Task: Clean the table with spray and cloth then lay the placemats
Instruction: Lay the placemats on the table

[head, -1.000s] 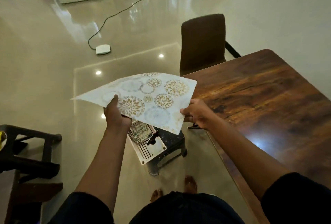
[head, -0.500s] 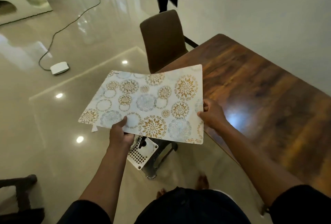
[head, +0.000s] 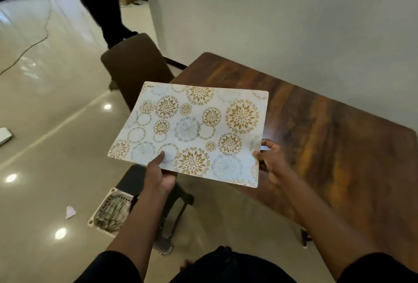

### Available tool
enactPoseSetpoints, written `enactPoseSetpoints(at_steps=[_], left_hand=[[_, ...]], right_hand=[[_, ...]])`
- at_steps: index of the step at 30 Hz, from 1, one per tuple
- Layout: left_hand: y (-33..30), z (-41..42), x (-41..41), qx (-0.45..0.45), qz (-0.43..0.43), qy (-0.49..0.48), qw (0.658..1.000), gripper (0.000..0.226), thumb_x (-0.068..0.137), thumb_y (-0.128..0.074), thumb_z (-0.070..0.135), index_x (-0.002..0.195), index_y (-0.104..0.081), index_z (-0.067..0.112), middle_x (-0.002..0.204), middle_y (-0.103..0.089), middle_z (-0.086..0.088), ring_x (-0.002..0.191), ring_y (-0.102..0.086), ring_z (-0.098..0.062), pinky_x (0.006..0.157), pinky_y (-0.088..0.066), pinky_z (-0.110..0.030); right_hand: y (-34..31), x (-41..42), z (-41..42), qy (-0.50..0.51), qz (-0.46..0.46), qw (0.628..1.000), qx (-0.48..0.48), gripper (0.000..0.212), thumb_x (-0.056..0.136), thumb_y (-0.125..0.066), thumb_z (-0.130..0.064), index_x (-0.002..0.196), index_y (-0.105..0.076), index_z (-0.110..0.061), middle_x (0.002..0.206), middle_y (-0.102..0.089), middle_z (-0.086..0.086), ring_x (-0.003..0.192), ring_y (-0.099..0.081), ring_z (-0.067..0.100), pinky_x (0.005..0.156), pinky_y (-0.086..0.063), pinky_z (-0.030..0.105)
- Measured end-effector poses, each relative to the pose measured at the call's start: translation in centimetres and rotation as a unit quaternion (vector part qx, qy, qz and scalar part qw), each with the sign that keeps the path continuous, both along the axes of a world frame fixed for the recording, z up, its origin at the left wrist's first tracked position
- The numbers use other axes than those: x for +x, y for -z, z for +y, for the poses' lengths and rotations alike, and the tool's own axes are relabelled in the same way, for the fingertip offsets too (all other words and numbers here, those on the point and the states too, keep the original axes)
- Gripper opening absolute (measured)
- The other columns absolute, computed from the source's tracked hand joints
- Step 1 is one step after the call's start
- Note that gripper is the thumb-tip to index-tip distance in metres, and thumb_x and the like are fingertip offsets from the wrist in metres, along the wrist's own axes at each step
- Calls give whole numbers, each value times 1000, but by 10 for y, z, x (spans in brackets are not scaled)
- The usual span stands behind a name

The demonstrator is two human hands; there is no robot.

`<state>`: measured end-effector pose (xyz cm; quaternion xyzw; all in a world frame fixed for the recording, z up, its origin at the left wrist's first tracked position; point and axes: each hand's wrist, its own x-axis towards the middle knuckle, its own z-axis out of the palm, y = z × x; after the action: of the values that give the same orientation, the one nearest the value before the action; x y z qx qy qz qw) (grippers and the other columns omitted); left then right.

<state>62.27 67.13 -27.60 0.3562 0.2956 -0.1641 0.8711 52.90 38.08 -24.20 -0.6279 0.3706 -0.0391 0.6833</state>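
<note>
a white basket point(head: 108, 212) sits on the floor at the lower left. the left hand point(head: 158, 175) pinches the placemat point(head: 192, 133) at its near edge, thumb on top. the mat hangs in the air, its right part over the wooden table point(head: 339, 135). the right hand point(head: 273, 160) clamps its right edge.

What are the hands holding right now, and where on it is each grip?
Both hold one patterned placemat: the left hand pinches its near long edge, the right hand its right short edge near the corner, above the table.
</note>
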Motion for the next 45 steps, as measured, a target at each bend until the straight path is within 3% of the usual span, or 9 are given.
enactPoseSetpoints(at_steps=[4, 9, 17, 22, 25, 30, 35, 42, 45], left_hand=[[2, -77, -22, 35, -6, 79, 996, 40, 108, -57, 3, 148, -50, 1, 137, -69, -25, 108, -71, -33, 83, -63, -47], [3, -161, -58, 109, -52, 141, 983, 42, 110, -52, -3, 145, -52, 20, 138, -69, -10, 120, -65, -29, 102, -48, -46], [13, -231, -81, 257, -87, 166, 948, 35, 109, -54, -4, 140, -61, 10, 130, -73, -11, 102, -69, -25, 72, -51, -30], [19, -264, -100, 295, -135, 226, 918, 27, 108, -53, -7, 129, -65, 6, 121, -75, -10, 101, -73, -25, 75, -59, -34], [22, -287, -106, 312, -170, 279, 892, 30, 108, -51, -7, 133, -65, 1, 121, -76, -13, 95, -75, -22, 65, -61, -27], [20, -315, -104, 299, -196, 340, 870, 29, 109, -48, -8, 122, -70, 6, 112, -80, -15, 86, -80, -24, 63, -66, -33], [17, -344, -96, 290, -221, 399, 841, 31, 107, -50, -10, 121, -70, 8, 103, -80, -11, 73, -79, -17, 59, -65, -29], [29, -372, -75, 283, -250, 459, 804, 30, 106, -53, -10, 131, -66, 0, 124, -76, -26, 105, -76, -44, 84, -64, -46], [26, -382, -67, 256, -260, 487, 793, 26, 109, -52, -5, 130, -66, 3, 121, -78, -21, 93, -81, -28, 74, -67, -36]], right_hand=[[2, -22, -38, 65, 0, 998, 19, 31, 96, -60, 11, 95, -66, -20, 100, -74, 1, 89, -72, 22, 63, -59, 33], [11, -53, -86, 100, -5, 995, 30, 31, 97, -59, 11, 106, -64, -18, 109, -72, 0, 102, -70, 28, 64, -60, 33], [45, -116, -162, 157, 32, 982, 98, 63, 85, -69, 5, 134, -40, -21, 122, -69, 3, 112, -66, 26, 79, -57, 38], [40, -154, -216, 247, 109, 956, -112, 93, 83, -74, -20, 157, -19, -29, 150, -46, 0, 127, -55, 26, 101, -54, 52], [32, -170, -249, 222, 167, 930, -241, 86, 92, -69, -35, 160, -18, -26, 165, -32, 7, 144, -43, 33, 111, -44, 55], [25, -183, -281, 209, 105, 963, -133, 62, 100, -64, -23, 156, -39, -14, 152, -49, 8, 135, -51, 28, 104, -46, 38], [34, -203, -300, 270, 85, 954, -96, 9, 96, -67, -12, 103, -70, -17, 113, -73, 8, 106, -69, 26, 95, -58, 44], [31, -209, -303, 400, 36, 915, -37, 13, 89, -78, -6, 99, -71, -8, 97, -75, 9, 85, -73, 23, 71, -61, 37], [27, -207, -307, 442, 23, 896, -30, 12, 86, -80, -4, 94, -72, -7, 94, -77, 10, 86, -75, 25, 78, -64, 44]])
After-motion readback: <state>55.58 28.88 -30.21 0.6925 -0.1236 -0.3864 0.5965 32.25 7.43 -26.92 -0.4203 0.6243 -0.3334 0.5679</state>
